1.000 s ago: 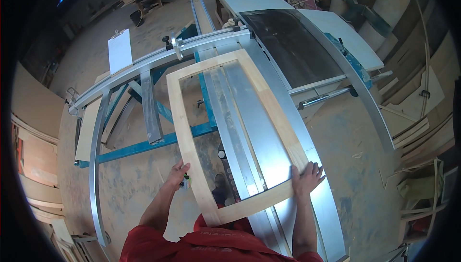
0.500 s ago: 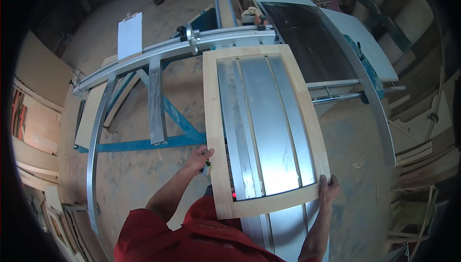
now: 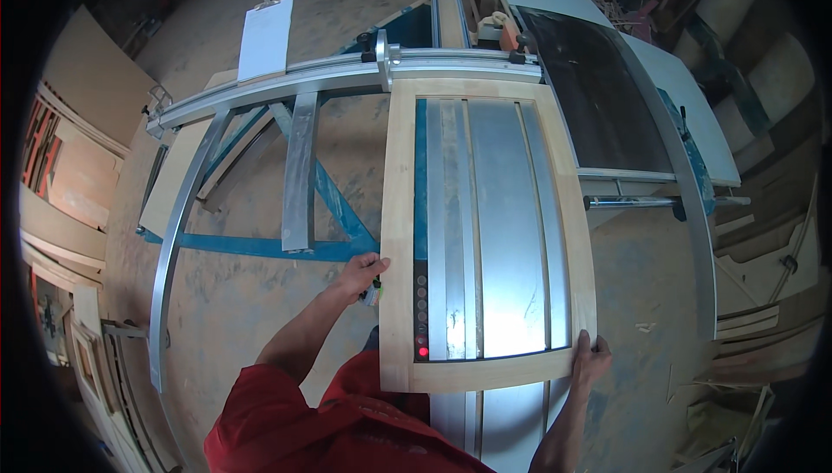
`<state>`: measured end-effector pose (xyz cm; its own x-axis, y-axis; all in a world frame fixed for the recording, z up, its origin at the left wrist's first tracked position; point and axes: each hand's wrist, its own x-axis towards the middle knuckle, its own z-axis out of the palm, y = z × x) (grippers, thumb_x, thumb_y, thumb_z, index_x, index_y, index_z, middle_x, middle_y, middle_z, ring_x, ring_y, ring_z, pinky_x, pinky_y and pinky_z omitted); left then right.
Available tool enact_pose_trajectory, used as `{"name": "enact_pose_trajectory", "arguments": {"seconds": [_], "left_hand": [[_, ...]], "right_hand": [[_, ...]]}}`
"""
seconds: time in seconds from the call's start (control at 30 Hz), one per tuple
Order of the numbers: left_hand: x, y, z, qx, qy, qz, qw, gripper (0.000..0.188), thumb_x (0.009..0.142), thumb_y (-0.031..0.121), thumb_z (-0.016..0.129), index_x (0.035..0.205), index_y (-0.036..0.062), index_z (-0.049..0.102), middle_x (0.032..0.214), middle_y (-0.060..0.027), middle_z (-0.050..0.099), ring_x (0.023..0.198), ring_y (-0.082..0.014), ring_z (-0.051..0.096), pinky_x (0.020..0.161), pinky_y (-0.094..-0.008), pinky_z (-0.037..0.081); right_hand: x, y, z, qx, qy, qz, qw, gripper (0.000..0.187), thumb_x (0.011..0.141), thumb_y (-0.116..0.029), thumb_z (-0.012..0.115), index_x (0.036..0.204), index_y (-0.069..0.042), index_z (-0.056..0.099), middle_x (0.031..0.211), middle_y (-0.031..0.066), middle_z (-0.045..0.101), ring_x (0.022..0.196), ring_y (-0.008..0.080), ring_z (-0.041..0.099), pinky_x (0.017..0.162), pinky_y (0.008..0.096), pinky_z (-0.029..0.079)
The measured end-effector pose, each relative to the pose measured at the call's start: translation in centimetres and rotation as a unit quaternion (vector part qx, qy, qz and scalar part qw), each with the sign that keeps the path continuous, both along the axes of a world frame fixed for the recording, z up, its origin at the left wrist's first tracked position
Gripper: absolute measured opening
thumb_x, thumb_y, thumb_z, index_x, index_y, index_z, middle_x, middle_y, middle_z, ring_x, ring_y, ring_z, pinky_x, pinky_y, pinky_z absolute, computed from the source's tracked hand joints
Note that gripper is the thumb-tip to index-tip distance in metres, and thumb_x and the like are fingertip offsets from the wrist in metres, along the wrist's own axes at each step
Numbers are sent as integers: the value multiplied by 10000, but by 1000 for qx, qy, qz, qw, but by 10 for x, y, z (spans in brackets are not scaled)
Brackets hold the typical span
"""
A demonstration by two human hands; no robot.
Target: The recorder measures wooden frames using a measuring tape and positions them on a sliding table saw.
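A pale rectangular wooden frame [image 3: 399, 204] lies over the silver sliding table [image 3: 511, 239] of a panel saw. Its far end meets the aluminium fence [image 3: 329, 72], with its far left corner beside a metal stop [image 3: 384, 61]. My left hand [image 3: 362, 274] grips the frame's left side, thumb on top and the other fingers mostly hidden below. At the near right corner, my right hand [image 3: 591, 359] holds the frame's edge. A small black-and-green item [image 3: 371, 293] shows under my left hand, too unclear to name. Through the frame's opening, a button panel [image 3: 422, 300] with a lit red lamp is visible.
A clipboard with white paper [image 3: 264, 40] leans on the fence at left. The dark saw table [image 3: 598, 92] stands at far right. Teal braces [image 3: 269, 246] and a grey metal arm [image 3: 173, 274] extend on the left. Boards [image 3: 763, 300] are stacked at right.
The frame has shifted left across the sliding table and turned squarer to the fence, closer to the stop. More of the button panel shows. Both hands keep hold, and the view has shifted.
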<state>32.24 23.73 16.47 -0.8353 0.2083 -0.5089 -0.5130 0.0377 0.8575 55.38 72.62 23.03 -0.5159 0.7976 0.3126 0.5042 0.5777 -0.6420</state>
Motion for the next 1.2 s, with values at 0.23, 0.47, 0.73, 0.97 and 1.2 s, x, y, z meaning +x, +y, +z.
{"name": "enact_pose_trajectory", "arguments": {"seconds": [0.23,0.47,0.73,0.97,1.2], "left_hand": [[-14,-7,-10,-3,-15,-2,1000,267,1028,317,707,962,58,703,836,23,645,737,-67,559,656,-281,452],[-31,21,-10,6,2,-11,1000,271,1023,326,715,926,75,685,805,37,612,715,-62,534,636,-281,439],[-1,36,-4,-11,-9,10,1000,253,1028,318,707,895,109,656,771,52,578,721,-52,528,650,-273,441],[26,97,24,-16,-5,-13,1000,256,1016,348,700,937,107,664,833,4,634,724,-128,613,665,-311,508],[179,197,11,-11,-76,-82,994,502,1021,506,638,1315,98,647,1066,-40,688,960,-201,645,830,-386,552]], "right_hand": [[-14,-6,1,-56,-46,-4,997,483,828,-343,806,875,120,677,585,126,517,579,174,436,544,404,390],[-34,24,2,-97,-49,2,994,461,823,-337,808,920,104,715,620,118,585,587,180,499,559,397,424],[-16,57,0,-93,-68,-9,993,489,804,-362,815,998,82,748,729,167,686,667,223,624,646,401,500],[57,105,-5,-86,-54,-8,995,546,786,-478,809,1070,-12,784,949,211,760,846,355,724,782,457,564],[268,208,-4,14,-17,-50,998,608,870,-382,781,1322,3,645,1265,259,653,1203,441,596,1061,504,493]]}}
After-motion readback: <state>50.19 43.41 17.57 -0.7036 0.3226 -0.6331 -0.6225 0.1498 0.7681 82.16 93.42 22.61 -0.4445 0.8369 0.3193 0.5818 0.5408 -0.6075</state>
